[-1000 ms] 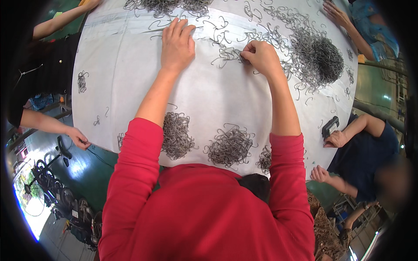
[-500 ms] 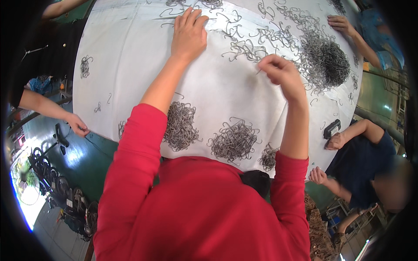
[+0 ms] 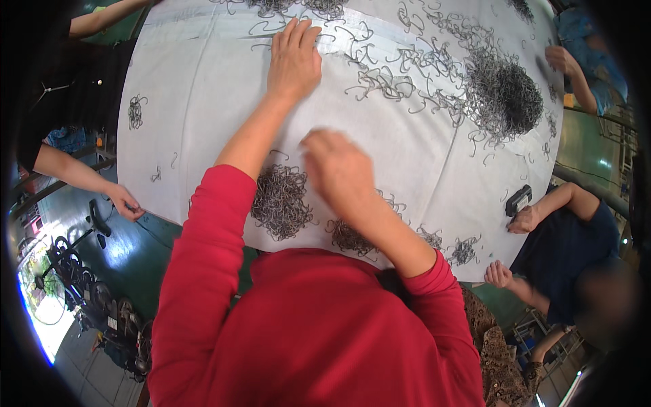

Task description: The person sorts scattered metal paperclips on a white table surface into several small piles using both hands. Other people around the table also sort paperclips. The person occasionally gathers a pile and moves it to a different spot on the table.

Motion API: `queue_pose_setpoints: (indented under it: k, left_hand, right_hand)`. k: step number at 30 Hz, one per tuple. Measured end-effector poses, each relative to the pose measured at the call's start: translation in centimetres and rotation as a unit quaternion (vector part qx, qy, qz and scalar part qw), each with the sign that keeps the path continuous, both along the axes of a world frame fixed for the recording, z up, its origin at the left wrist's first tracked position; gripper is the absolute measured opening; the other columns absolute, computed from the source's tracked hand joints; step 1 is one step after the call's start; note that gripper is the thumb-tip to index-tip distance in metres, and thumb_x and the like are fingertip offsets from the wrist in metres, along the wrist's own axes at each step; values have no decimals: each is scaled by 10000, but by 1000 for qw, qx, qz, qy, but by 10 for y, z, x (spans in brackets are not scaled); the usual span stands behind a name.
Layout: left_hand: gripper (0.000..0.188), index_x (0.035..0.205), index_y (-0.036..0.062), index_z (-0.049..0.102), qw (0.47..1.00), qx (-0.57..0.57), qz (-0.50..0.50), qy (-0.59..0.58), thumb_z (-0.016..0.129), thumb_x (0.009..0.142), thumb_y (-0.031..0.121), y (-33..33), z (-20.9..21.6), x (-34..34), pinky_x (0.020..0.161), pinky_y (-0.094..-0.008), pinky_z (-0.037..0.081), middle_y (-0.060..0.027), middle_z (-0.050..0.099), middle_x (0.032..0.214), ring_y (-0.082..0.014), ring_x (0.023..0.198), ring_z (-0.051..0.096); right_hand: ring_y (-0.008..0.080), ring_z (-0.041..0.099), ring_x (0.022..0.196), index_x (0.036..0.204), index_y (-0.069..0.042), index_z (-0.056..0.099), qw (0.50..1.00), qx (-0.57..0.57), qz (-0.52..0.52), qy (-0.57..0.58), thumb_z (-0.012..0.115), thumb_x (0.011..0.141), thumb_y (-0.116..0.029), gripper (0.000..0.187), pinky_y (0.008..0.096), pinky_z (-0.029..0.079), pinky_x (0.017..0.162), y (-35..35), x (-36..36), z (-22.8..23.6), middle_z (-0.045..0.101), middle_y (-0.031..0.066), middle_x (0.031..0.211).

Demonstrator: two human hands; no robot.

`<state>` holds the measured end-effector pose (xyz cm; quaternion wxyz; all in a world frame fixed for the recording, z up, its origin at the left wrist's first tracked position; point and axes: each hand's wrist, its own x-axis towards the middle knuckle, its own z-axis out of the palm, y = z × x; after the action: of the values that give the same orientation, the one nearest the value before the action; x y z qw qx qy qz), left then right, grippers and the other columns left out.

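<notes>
My left hand (image 3: 295, 62) lies nearly flat on the white tabletop (image 3: 224, 102), fingers stretched forward beside a few loose wire hooks (image 3: 266, 28). These are small, dark grey, curved pieces of metal. My right hand (image 3: 339, 169) is over the near middle of the table, smeared by motion; whether a hook is between its fingers is not visible. Below and left of it sits one pile of hooks (image 3: 281, 202). Another pile (image 3: 349, 236) is partly hidden by my right forearm.
A large dark heap of hooks (image 3: 505, 95) lies far right, with strewn hooks (image 3: 380, 83) leading toward it. Small clusters (image 3: 464, 251) lie near the front edge. Other people's hands (image 3: 123, 202) are at the left and right edges. A black device (image 3: 519, 200) rests at the right.
My right hand has swept left and nearer to me from beside the strewn hooks, where it pinched a thin piece. My left hand has barely moved. A person's hand at far right has drawn back.
</notes>
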<state>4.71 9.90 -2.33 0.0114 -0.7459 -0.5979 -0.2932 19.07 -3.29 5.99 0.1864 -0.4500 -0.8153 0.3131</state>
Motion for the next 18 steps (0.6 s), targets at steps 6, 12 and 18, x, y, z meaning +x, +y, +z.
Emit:
queue_pose_setpoints:
  k: [6, 12, 18]
  left_hand:
    - [343, 1188, 54, 521, 1000, -8, -8, -8, 488, 849, 100, 0, 4, 4, 1050, -459, 268, -113, 464, 1304, -320, 1280, 352]
    - [317, 1195, 58, 523, 1000, -21, -2, -2, 463, 887, 108, 0, 7, 3, 1051, -449, 270, -108, 465, 1308, -309, 1282, 352]
    - [312, 1180, 43, 521, 1000, -3, -9, 3, 483, 877, 106, 2, 7, 3, 1028, -458, 285, -120, 469, 1290, -316, 1257, 371]
  right_hand:
    - [406, 288, 1322, 1291, -13, 444, 990, 58, -130, -25, 648, 808, -223, 565, 506, 230, 1082, 51, 12, -38, 376, 250, 1369]
    - [420, 304, 1310, 1305, -18, 444, 947, 160, -272, -58, 654, 806, -246, 588, 498, 254, 1075, 110, 22, -54, 373, 254, 1370]
    - [396, 276, 1336, 1326, -57, 436, 967, 159, -188, -66, 648, 811, -313, 613, 514, 227, 1085, 113, 19, -47, 332, 248, 1406]
